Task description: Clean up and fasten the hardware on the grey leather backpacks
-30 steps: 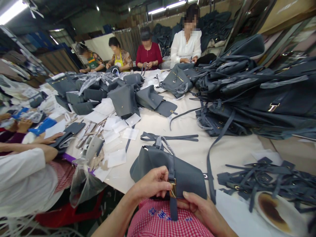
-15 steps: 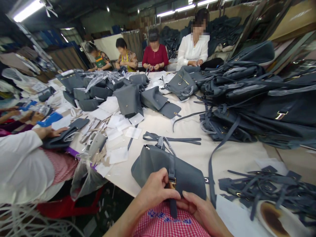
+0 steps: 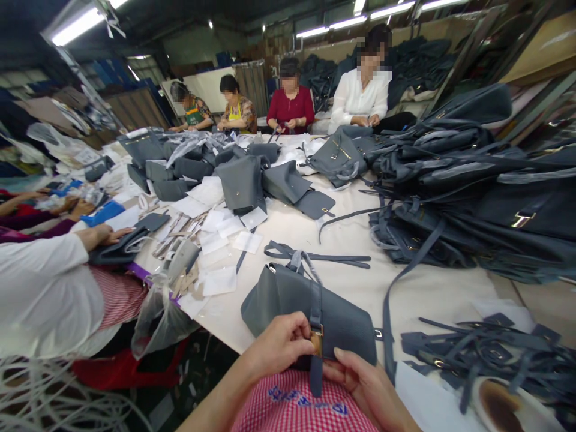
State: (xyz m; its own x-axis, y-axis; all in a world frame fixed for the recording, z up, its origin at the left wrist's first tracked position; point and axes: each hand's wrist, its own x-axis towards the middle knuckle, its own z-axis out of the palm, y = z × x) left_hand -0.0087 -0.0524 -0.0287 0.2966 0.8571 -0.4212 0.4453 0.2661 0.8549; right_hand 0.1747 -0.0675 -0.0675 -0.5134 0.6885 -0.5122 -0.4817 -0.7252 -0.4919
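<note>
Bag (image 3: pixel 348 309): grey-blue, lying at the near edge of the worktop (image 3: pixel 281 231), lower side just above the checked apron (image 3: pixel 297 405) — under both hands.

Left hand (image 3: pixel 288 342): nearly closed, pinching the buckle between thumb and forefinger, with the other fingers curled in.

Right hand (image 3: pixel 355 375): about half closed on the bag's lower side, thumb on the front, fingers beneath and partly hidden.

Buckle (image 3: pixel 317 345): gold, partly covered by the left fingertips; impossible to tell how it is threaded.

Strap (image 3: pixel 316 306): running down the bag's front to the buckle, loose end hanging over the apron.

Handle (image 3: pixel 310 267): looped at the bag's upper side, in clear wrap.

Thin straps (image 3: pixel 324 258): lying just behind the bag.

Papers (image 3: pixel 219 281): scattered towards the worktop's left edge.

Strap heap (image 3: pixel 486 351): at the near right corner, beside a dish (image 3: pixel 499 405) with brown stuff inside.

Bag pile (image 3: pixel 472 174): heaped along the right edge.

Co-workers (image 3: pixel 290 108): four along the far edge — plus a white sleeve (image 3: pixel 45 276) at the left edge.
</note>
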